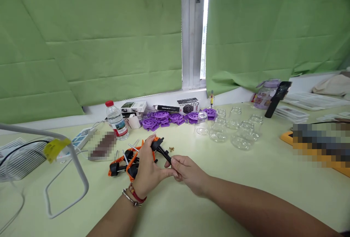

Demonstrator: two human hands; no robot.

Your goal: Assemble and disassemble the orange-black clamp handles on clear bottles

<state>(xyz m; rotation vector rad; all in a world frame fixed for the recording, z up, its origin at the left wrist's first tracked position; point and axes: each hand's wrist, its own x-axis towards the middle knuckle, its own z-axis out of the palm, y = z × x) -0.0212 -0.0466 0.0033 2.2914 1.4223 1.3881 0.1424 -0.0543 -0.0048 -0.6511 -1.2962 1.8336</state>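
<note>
My left hand is closed round the black head of a black tool with a shaft, its thumb stretched toward my other hand. Between the fingertips of my right hand is the lower black end of that same tool's shaft. The tool is tilted, its head up and to the left; my left fingers partly hide it. Beside and behind my left hand lie several orange-and-black clamp-like tools with metal rods, partly covered by the hand. A few small brass-coloured pieces lie just beyond my right hand.
Several purple plastic parts lie along the back, near small boxes and a red-capped water bottle. Several clear glass jars stand right of centre. A grey bent tube frame juts in at left; a black comb-like object stands at right.
</note>
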